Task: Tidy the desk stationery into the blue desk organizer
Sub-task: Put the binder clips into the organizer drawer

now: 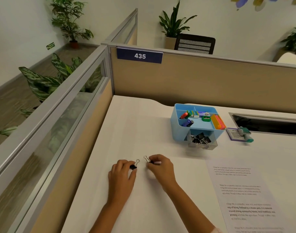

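The blue desk organizer stands on the white desk at centre right. Its top compartments hold erasers, sharpeners, small coloured items and sticky flags. Its clear front drawer is pulled out and holds several black binder clips. Near the desk's front, my left hand pinches a black binder clip with its wire handles pointing up right. Close beside it, my right hand pinches a second black binder clip. The two hands are a small gap apart.
A card with a teal correction-tape dispenser lies right of the organizer. Printed sheets lie at the front right. A dark cable slot opens at the back right. Beige partitions wall the desk at back and left.
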Demonstrator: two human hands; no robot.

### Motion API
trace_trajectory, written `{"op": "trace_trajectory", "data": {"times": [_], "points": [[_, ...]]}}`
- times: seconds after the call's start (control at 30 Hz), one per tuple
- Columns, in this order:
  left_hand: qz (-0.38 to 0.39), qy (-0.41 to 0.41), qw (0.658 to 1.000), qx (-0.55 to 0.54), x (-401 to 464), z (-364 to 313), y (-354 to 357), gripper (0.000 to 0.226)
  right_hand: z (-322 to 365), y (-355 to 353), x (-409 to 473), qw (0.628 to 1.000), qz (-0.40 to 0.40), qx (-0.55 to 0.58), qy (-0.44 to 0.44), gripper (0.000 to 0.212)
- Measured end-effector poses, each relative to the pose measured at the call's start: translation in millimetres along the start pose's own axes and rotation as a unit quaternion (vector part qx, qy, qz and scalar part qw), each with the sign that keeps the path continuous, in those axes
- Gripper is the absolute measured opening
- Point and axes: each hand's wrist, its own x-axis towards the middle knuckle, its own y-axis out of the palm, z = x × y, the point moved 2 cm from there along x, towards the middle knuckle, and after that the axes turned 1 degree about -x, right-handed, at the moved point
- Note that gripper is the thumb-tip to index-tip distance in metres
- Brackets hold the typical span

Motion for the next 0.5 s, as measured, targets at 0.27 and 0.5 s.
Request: {"op": "trace_trajectory", "data": {"times": [0.27, 0.5], "points": [[0.002, 0.007, 0.979, -0.201, -33, -36, 1, 0.028, -22, -17, -59, 0.924, 0.011, 0.336, 0.181, 0.018], [0.045, 0.042, 0.984, -0.168, -63, -76, 25, 0.036, -26, -45, -82, 0.800, -0.001, 0.544, 0.252, 0.022]]}}
